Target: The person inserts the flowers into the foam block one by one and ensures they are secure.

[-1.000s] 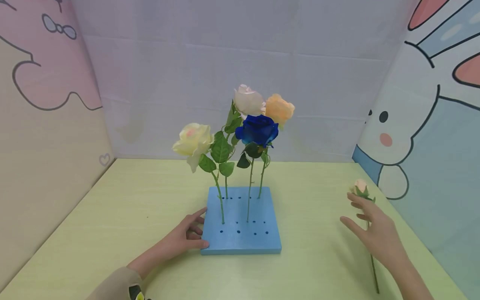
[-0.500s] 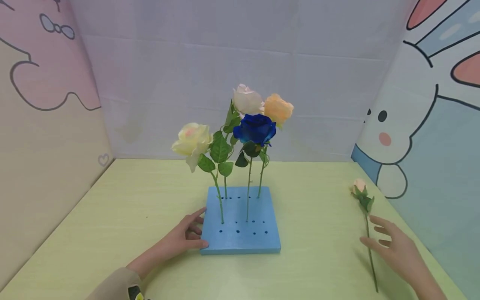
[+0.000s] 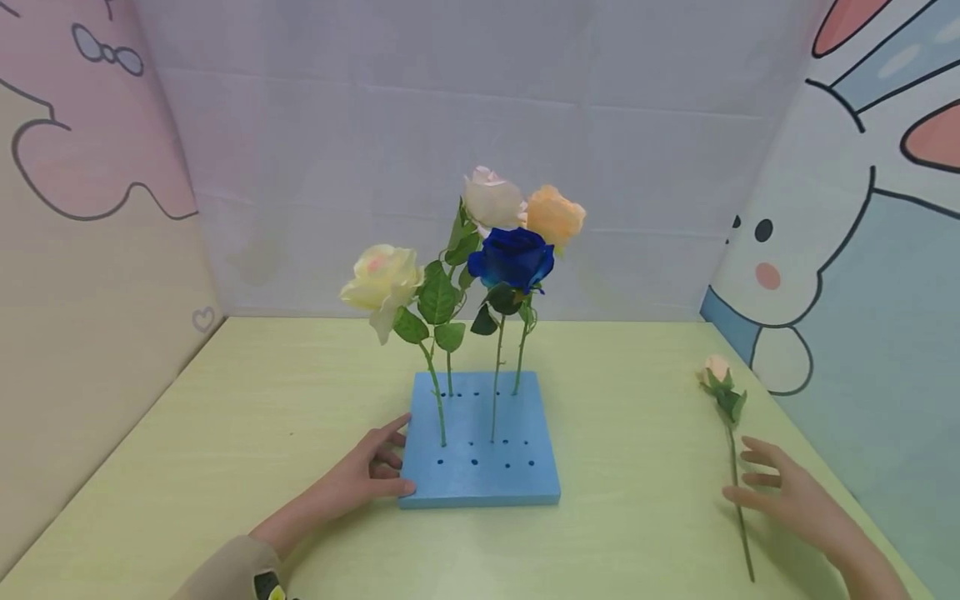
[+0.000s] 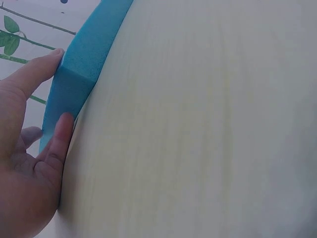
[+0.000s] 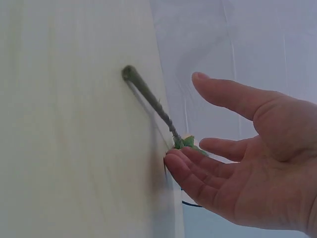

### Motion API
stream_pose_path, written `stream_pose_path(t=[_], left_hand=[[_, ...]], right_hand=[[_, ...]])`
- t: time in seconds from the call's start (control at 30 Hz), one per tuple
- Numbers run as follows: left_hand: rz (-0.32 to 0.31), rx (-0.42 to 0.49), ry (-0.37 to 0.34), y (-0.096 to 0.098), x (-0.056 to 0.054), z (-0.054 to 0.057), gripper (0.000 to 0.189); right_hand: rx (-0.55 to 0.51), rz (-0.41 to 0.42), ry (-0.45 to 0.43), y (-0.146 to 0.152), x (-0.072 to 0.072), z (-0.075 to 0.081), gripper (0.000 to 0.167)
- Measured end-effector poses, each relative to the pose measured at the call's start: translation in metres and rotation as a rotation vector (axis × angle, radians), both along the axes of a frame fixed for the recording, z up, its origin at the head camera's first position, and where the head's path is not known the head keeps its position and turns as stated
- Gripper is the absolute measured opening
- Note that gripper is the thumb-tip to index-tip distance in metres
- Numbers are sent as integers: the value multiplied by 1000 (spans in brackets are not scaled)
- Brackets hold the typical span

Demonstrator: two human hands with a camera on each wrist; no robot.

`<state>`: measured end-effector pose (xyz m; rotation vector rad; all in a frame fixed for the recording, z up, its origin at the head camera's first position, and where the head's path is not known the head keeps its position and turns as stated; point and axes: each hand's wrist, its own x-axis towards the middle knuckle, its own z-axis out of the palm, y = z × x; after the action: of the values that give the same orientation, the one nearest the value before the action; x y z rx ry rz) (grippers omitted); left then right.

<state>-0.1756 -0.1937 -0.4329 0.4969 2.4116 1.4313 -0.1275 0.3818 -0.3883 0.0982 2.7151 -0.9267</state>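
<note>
A blue foam board with several holes holds upright roses: a pale yellow one, a blue one, a pinkish-white one and a peach one. My left hand rests against the board's left edge. In the left wrist view, its thumb touches the upper edge and the little finger lies on the side. At the right, a single peach rose lies on the table, stem toward me. Over that stem hovers my right hand, thumb and fingers apart, nothing held.
The pale yellow table reaches back to a plain light cloth. On the right stands a panel with a cartoon rabbit, close beside my right arm. A pink-and-cream panel borders the left side.
My right hand has moved back toward me and rightward, from near the lying rose's bloom to its stem. My left hand stays at the board. The view shifts slightly.
</note>
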Motion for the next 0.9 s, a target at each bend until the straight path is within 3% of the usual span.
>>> stream_pose_path(t=[0.2,0.33,0.63,0.9], left_hand=[[-1,14,0,0,1,0,95],[-5,14,5,-1,1,-2,94],[-10,8,13,-1,0,-2,95],[-2,11,10,0,1,-1,94]], right_hand=[[-169,32,-115,21,-8,-6,84],[-209,27,-192,25,-12,-6,85],[-37,-41,-154,7,-23,-3,94],[-24,-13,-55,1,-22,-2,86]])
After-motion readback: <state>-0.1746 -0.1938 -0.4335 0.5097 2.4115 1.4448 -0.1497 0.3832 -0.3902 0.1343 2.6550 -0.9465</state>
